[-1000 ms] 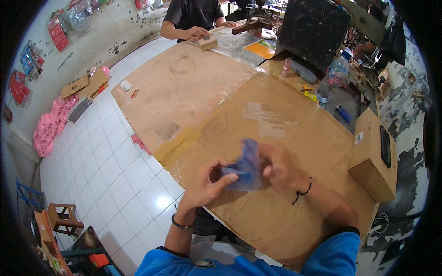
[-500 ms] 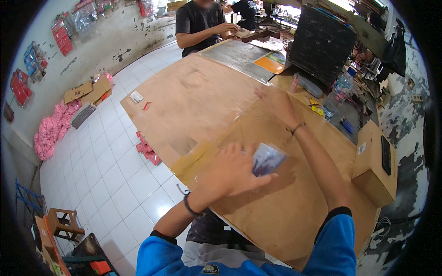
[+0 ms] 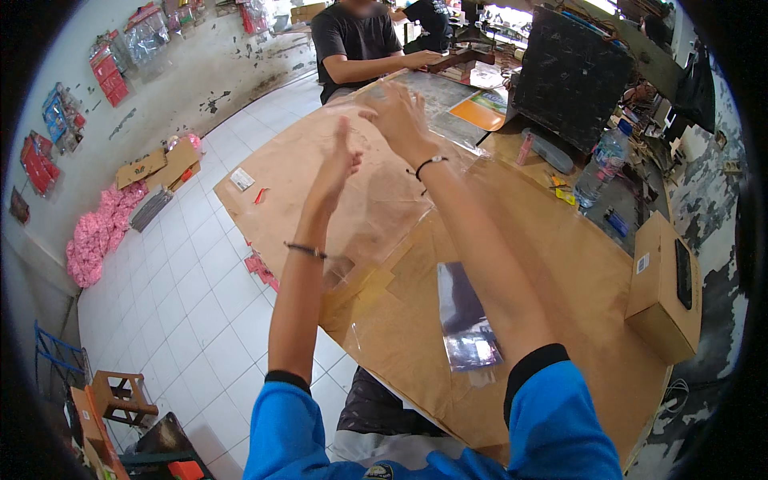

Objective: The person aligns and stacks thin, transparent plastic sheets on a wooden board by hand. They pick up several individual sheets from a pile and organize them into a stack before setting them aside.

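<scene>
A flat, glossy, dark blue-grey plastic packet lies on the brown-covered table, below my right forearm and touched by neither hand. Both of my arms reach toward the far part of the table. My right hand is raised over the surface with its fingers spread, somewhat blurred. To its left and nearer to me is my left hand, thumb up and fingers apart. I see nothing held in either hand.
On the right stand a cardboard box, a water bottle and a black panel. An orange-and-green sheet lies at the far side, near a seated person. A small white packet lies by the left edge.
Both hands have moved forward toward the table's far end, the right also to the left. The packet, previously beside my left hand, now lies in full view on the table.
</scene>
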Motion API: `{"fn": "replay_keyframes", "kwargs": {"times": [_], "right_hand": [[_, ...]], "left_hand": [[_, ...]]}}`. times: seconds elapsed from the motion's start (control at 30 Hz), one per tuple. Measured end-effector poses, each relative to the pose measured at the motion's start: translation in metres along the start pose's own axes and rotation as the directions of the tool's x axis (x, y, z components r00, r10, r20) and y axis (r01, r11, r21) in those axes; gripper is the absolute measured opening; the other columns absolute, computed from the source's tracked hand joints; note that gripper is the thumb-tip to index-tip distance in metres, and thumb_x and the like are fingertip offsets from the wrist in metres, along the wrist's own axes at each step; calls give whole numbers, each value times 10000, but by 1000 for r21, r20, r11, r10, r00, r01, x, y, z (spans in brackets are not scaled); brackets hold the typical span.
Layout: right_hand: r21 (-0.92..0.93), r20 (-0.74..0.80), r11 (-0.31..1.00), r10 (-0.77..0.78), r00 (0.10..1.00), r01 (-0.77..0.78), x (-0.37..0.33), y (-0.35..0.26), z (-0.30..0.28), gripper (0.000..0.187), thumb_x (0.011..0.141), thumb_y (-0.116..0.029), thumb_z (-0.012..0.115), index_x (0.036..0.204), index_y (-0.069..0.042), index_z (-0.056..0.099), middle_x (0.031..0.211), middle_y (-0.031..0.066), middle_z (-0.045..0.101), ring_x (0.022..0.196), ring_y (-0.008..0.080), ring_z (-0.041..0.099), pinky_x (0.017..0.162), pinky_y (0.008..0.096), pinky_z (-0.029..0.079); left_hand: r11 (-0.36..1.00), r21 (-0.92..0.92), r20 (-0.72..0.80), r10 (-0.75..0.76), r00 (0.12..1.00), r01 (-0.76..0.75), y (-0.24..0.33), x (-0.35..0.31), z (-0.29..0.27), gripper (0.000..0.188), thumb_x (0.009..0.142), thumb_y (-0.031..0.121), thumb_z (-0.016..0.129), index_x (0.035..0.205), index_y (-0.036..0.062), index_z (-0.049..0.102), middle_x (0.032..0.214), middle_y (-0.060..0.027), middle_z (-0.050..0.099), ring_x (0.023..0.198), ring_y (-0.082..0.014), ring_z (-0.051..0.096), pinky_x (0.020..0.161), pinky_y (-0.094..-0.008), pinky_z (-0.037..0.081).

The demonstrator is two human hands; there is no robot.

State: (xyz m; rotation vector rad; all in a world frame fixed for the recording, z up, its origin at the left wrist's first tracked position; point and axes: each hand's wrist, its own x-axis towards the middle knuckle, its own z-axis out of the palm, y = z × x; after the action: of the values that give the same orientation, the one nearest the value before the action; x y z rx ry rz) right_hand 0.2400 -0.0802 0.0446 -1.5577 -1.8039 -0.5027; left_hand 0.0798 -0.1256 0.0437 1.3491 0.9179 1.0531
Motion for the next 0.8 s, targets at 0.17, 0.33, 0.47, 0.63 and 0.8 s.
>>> {"fn": "replay_keyframes", "kwargs": {"times": [0.17,0.33,0.47,0.63,0.8], "right_hand": [[70,123,995,-85,989,77,-30,-5,34,455,942,-482,607,1361,-303,606,1551,168,386,1464,357,289,1154,629,216],[346,58,857,387,920,-383,-52,23,37,717,914,-572,631,1438,-98,511,1357,209,589,1281,323,543,1074,436,416],[622,382,562,391,838,-546,-52,52,34,725,907,-492,712,1391,0,492,1094,95,679,985,168,628,867,292,492],[783,488,246,326,810,-571,-54,50,37,476,893,-353,776,1206,-35,611,828,-25,634,667,37,525,598,187,435],[748,378,355,467,800,-560,-45,58,42,336,926,-327,734,1032,-14,672,818,10,668,578,58,542,508,227,430]], "left_hand": [[954,-267,-16,134,991,-134,-60,63,-37,404,1060,212,501,1300,-110,543,1135,-164,674,963,-210,679,884,-315,573],[954,-284,-66,80,995,-96,-79,70,-37,268,1025,124,545,1175,-91,598,1062,-171,688,937,-252,712,857,-356,615],[904,-419,-6,93,996,-87,-78,69,-35,261,994,145,598,1116,-85,594,1108,-192,666,939,-288,707,873,-372,609],[948,-298,-35,102,994,-107,-80,69,-42,227,968,167,626,1062,-36,587,1069,-188,665,877,-275,713,788,-356,623],[996,32,-120,84,989,-81,-70,89,-43,198,976,185,622,1069,14,589,985,-138,681,750,-183,701,629,-281,588]]}}
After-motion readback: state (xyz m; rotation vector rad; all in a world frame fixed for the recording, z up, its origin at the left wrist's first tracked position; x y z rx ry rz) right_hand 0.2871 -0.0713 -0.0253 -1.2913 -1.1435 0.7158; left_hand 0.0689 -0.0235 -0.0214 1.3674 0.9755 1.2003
